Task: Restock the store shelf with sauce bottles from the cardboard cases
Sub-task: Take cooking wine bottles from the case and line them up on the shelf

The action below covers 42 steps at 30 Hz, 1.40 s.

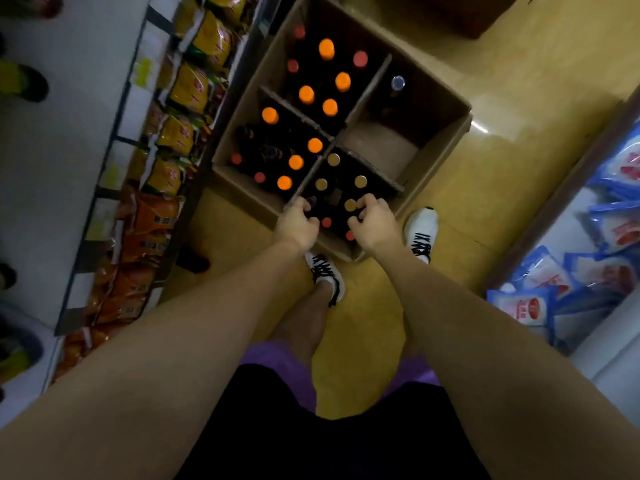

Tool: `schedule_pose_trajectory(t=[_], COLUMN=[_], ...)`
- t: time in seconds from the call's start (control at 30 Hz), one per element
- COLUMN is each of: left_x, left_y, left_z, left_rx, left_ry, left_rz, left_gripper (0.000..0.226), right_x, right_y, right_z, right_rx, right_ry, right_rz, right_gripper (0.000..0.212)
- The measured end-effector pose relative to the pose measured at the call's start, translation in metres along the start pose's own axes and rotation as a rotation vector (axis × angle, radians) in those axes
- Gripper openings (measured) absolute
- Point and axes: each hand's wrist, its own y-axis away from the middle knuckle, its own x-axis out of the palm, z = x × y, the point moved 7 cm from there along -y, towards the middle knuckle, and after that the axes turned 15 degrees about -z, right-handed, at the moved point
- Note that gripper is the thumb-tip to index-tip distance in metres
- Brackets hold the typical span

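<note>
Head view: both arms are stretched down into a big cardboard case [446, 109] on the yellow floor [502, 64]. The left hand [298, 226] is curled round a dark bottle top [310, 201] at the near wall of the case. The right hand [372, 225] is curled round another dark bottle, just beside a gold cap [350, 205] at its fingertips. Orange-capped bottles [295, 162] are packed beyond the fingers. Snack bags [190, 88] are stacked far left of the fingers.
</note>
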Motion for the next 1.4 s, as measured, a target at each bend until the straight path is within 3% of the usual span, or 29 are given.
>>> schedule_pose_trajectory(t=[0.27,0.5,0.63,0.8,0.9,1.17,1.4], left_x=[0.065,0.095,0.104,0.103,0.099,0.05,-0.085], left_y=[-0.077,-0.111,-0.113,-0.109,-0.099,-0.043,0.038], left_z=[0.026,0.043,0.054,0.058,0.055,0.029,-0.052], left_rx=[0.014,0.028,0.005,0.007,0.017,0.002,0.245], left_ry=[0.034,0.039,0.044,0.034,0.035,0.058,-0.044], left_rz=[-0.003,0.011,0.055,0.079,0.067,0.036,0.013], left_gripper=[0.021,0.018,0.015,0.015,0.017,0.014,0.021], right_x=[0.081,0.127,0.133,0.146,0.13,0.048,-0.091], right_y=[-0.07,-0.101,-0.109,-0.105,-0.094,-0.035,0.053], right_z=[-0.024,-0.037,-0.039,-0.045,-0.047,0.011,0.119], right_rx=[0.084,0.106,0.067,0.066,0.051,-0.199,-0.345], right_ry=[0.121,0.453,0.628,0.426,0.337,0.372,0.429], right_rz=[0.017,0.119,0.198,0.283,0.252,0.158,0.125], right_gripper=[0.043,0.042,0.056,0.036,0.012,0.023,0.024])
